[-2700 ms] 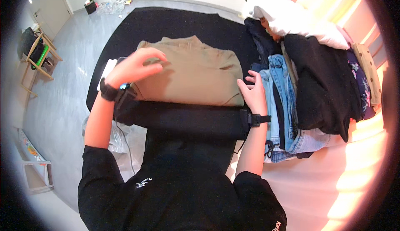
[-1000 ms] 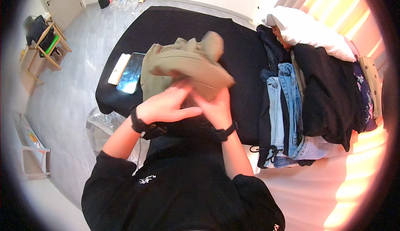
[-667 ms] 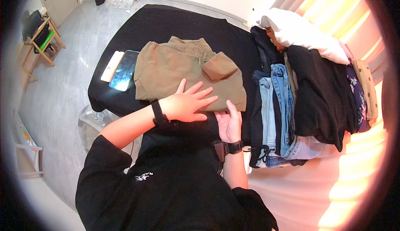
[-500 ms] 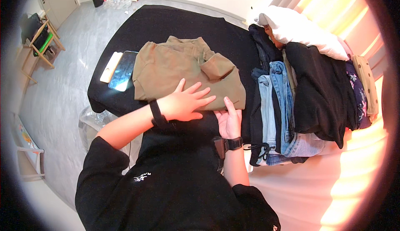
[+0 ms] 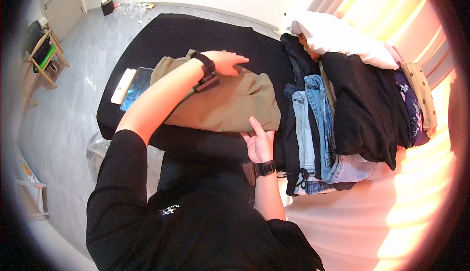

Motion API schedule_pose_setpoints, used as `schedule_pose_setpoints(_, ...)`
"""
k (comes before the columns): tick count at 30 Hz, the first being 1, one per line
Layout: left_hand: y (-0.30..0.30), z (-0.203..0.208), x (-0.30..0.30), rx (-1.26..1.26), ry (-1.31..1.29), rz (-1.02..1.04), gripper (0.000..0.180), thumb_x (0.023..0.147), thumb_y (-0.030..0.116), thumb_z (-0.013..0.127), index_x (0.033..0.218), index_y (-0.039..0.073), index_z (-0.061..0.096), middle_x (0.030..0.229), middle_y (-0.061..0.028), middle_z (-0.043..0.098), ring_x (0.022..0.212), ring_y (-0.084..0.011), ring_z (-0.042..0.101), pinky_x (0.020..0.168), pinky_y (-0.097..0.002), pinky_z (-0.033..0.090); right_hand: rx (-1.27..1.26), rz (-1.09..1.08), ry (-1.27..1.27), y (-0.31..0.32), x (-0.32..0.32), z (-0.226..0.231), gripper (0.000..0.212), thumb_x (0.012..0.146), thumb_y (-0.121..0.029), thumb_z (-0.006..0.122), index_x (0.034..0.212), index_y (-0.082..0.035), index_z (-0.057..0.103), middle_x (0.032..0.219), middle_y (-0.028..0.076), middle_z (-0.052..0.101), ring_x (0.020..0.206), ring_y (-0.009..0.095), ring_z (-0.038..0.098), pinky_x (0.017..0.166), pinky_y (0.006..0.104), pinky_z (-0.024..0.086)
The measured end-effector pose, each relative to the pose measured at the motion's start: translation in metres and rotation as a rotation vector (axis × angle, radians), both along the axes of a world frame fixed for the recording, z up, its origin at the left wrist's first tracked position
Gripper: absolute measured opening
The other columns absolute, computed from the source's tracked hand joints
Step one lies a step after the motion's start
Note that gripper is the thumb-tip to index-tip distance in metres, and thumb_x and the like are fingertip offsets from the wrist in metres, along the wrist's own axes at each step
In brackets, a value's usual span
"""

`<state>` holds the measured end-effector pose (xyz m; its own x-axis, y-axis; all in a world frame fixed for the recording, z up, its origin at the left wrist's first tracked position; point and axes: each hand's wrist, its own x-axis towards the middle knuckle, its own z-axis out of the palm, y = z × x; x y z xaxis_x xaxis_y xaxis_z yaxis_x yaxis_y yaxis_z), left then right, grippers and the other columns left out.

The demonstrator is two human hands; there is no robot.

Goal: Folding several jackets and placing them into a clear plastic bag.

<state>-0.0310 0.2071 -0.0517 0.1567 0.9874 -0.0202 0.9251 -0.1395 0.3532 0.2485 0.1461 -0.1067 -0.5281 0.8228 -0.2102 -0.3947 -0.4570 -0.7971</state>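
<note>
A folded olive-brown garment (image 5: 232, 105) lies on the black-covered surface in front of me; I cannot tell if it is a shirt or trousers. My left arm reaches across it, and my left hand (image 5: 226, 62) is over its far edge, fingers stretched to the right. The wristband and a dark device on that wrist hide part of the cloth. At the near right corner, my right hand (image 5: 260, 145) holds the garment's edge, thumb on top and fingers beneath. A phone (image 5: 136, 87) and a slim white box (image 5: 123, 86) lie at the garment's left.
Folded jeans (image 5: 316, 104), a black garment (image 5: 362, 104) and other clothes are piled at the right, with a white pillow-like bundle (image 5: 342, 38) behind. The black cloth (image 5: 196, 29) drapes the surface. Clear plastic (image 5: 155, 166) hangs near the front left. A chair (image 5: 46, 58) stands far left.
My left hand has moved from the garment's near part to its far edge. My right hand stays at the near right corner. The view has shifted slightly.
</note>
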Motion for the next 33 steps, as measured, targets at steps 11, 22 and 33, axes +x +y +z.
schedule_pose_setpoints(11,-0.196,-0.013,0.089,0.257,0.185,0.085,0.050,0.084,0.027,0.063,0.132,0.022,0.050,0.136,-0.0072,0.048,0.127,-0.0256,0.045,0.102,-0.0547,0.035,0.248,-0.178,-0.148,-0.001,-0.012,-0.005,0.061,0.088,0.002,0.055,0.137,-0.018,0.024,0.133,0.009,0.041,0.116,0.025,0.050,0.083,0.0422,0.051)
schedule_pose_setpoints(22,-0.222,-0.061,0.115,0.326,0.127,0.226,0.050,0.084,0.025,0.059,0.130,0.007,0.049,0.134,-0.0122,0.050,0.130,-0.0298,0.040,0.108,-0.0559,0.025,1.552,0.247,-0.424,-0.042,-0.104,0.054,0.058,0.079,-0.003,0.054,0.135,-0.013,0.044,0.131,0.017,0.053,0.125,0.033,0.047,0.105,0.0406,0.037)
schedule_pose_setpoints(33,-0.270,-0.008,0.089,0.467,-0.459,0.422,0.012,0.082,0.007,0.062,0.093,0.003,0.066,0.085,-0.0135,0.065,0.077,-0.0323,0.062,0.071,-0.0368,0.050,1.458,0.712,-0.181,-0.021,-0.107,0.047,0.037,0.088,-0.018,0.059,0.122,-0.003,0.056,0.126,0.017,0.056,0.122,0.034,0.048,0.104,0.0399,0.037)
